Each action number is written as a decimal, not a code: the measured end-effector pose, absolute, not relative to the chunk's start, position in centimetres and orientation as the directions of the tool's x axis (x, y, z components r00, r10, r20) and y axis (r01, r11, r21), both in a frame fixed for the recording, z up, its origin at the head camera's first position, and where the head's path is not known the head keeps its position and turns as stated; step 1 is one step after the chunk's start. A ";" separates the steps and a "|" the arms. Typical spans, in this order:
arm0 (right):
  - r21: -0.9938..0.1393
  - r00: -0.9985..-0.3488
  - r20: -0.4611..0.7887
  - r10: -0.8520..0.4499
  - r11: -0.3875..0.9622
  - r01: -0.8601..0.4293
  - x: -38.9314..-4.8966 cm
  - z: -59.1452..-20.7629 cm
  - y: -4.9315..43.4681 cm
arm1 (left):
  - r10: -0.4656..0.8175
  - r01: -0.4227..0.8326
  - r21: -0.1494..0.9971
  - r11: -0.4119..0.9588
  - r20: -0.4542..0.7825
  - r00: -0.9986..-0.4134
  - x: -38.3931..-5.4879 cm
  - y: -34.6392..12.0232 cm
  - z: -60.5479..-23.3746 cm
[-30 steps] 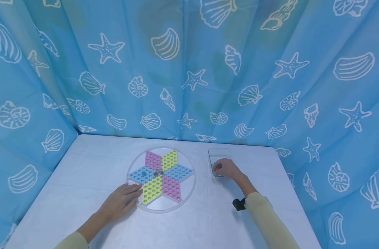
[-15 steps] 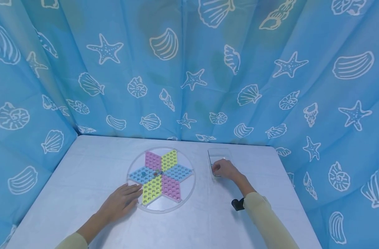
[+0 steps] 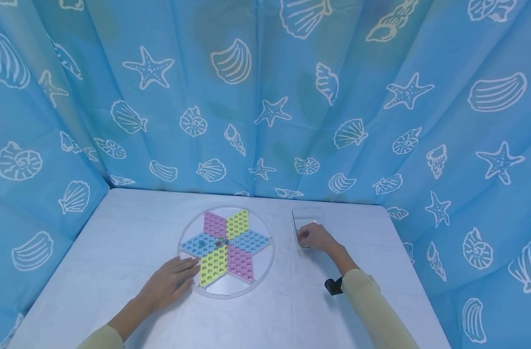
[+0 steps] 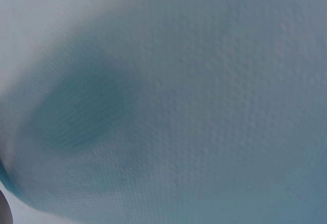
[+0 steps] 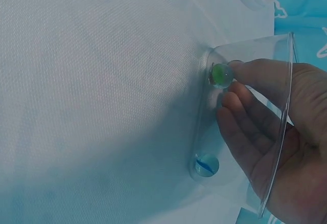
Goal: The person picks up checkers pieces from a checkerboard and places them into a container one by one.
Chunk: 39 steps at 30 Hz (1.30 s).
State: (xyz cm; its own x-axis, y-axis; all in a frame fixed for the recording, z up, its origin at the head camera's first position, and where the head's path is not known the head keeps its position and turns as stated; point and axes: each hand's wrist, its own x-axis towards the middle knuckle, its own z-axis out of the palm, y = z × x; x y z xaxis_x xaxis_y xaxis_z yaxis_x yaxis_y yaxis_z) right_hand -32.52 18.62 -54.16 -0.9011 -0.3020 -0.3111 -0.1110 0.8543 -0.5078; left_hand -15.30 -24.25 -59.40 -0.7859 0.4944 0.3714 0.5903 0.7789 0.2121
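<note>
My right hand (image 3: 316,236) reaches inside a clear plastic container (image 3: 308,213) on the right part of the table. In the right wrist view its thumb and fingers pinch a clear marble with a green core (image 5: 220,75) near the container's bottom. Another marble, with a blue streak (image 5: 207,165), lies at the other end of that bottom. Left of the container is a round Chinese checkers board (image 3: 227,293) with a pink, yellow and blue star. My left hand (image 3: 171,282) rests at its left rim, fingers extended. Several marbles (image 3: 221,241) sit around the board's centre.
The board and container stand on a white-covered table (image 3: 287,310). A blue curtain with white shells (image 3: 256,97) hangs behind it and along both sides. A single marble (image 3: 201,244) sits in the board's left blue point. Bluish blur fills the left wrist view.
The right hand has shifted slightly left and lower within the container. The left hand and the board stay in place.
</note>
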 end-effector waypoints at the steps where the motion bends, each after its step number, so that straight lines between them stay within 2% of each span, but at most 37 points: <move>1: -0.507 -0.901 -0.313 -0.301 0.855 -0.110 -32.5 -54.2 18.6 | 0.495 0.591 0.213 0.778 0.373 -0.785 -15.3 -24.2 -59.4; 18: -0.500 -0.906 -0.309 -0.289 0.860 -0.104 -32.5 -53.5 19.1 | 0.508 0.609 0.201 0.767 0.388 -0.768 -15.4 -24.3 -59.3; 30: -0.555 -0.927 -0.116 -0.355 0.798 -0.236 -32.7 -50.9 19.6 | 0.511 0.609 0.193 0.769 0.386 -0.768 -15.5 -24.6 -59.7; 39: -0.619 -0.925 -0.012 -0.379 0.730 -0.291 -31.6 -48.6 17.5 | 0.506 0.600 0.198 0.775 0.376 -0.777 -15.5 -24.4 -59.7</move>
